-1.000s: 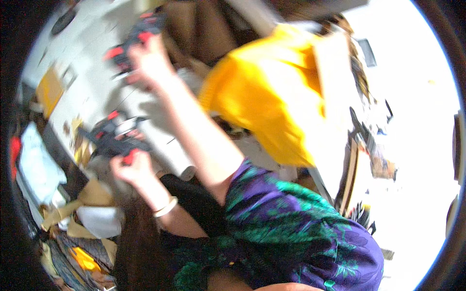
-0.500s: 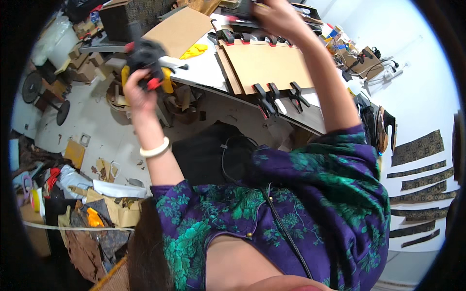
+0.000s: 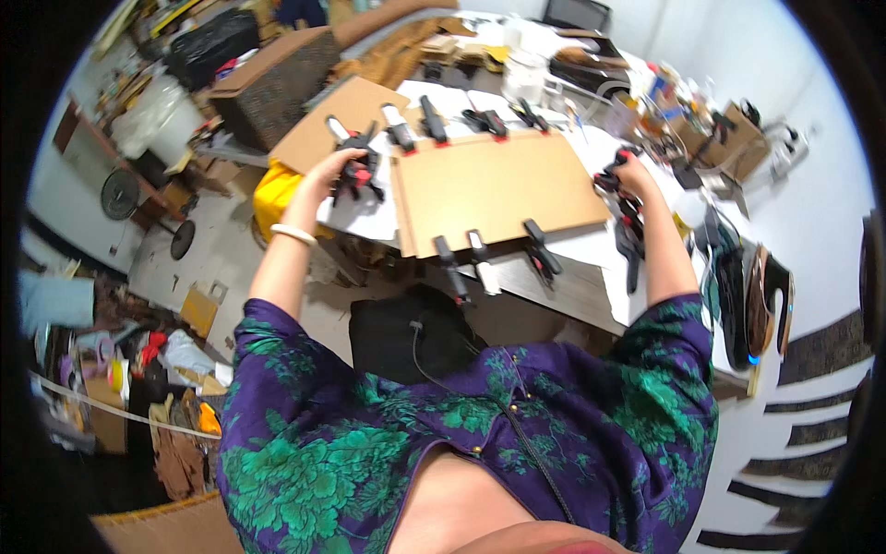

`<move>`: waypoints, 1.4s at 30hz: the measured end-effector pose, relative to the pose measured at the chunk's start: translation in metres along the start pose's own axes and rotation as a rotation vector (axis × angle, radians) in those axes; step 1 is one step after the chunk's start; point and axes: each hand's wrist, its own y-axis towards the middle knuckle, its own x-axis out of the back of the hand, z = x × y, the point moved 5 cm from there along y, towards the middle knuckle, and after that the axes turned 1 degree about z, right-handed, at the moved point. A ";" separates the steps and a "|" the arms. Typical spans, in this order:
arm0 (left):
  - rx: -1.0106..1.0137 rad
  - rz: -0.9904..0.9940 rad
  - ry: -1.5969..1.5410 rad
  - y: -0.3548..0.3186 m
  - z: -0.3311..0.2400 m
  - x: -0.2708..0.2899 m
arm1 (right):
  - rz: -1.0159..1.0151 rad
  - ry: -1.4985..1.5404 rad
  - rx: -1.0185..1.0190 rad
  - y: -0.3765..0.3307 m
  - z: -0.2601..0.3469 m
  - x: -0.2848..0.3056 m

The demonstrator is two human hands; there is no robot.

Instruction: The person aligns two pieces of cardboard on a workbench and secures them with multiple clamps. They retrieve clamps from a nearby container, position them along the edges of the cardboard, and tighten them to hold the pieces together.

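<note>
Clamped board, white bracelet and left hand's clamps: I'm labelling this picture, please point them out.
Clamped board (image 3: pixel 503 189), head view: middle of its top face.
White bracelet (image 3: pixel 293 234), head view: band's visible side.
Clamps (image 3: pixel 364 175) in left hand (image 3: pixel 331 173), head view: middle of the bunch.

The person's left forearm (image 3: pixel 280 266) slants up and rightward from the middle left of the frame to the left hand (image 3: pixel 329 174), which sits left of the upper centre with its fingers curled in a grip. At the right of the frame the right forearm (image 3: pixel 671 258) rises more steeply, leaning slightly left, to the right hand (image 3: pixel 639 175), its fingers also bent inward. Both arms reach forward, the hands well apart and nearly level in the frame.
</note>
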 end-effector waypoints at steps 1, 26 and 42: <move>-0.010 -0.108 0.113 0.011 0.008 0.035 | -0.014 0.063 0.061 -0.002 0.020 -0.022; -0.519 0.564 -0.048 -0.085 -0.071 -0.324 | -0.003 0.181 0.756 -0.245 0.194 0.045; -0.688 0.511 0.320 -0.071 -0.043 -0.316 | -0.123 0.028 0.569 -0.191 0.113 -0.045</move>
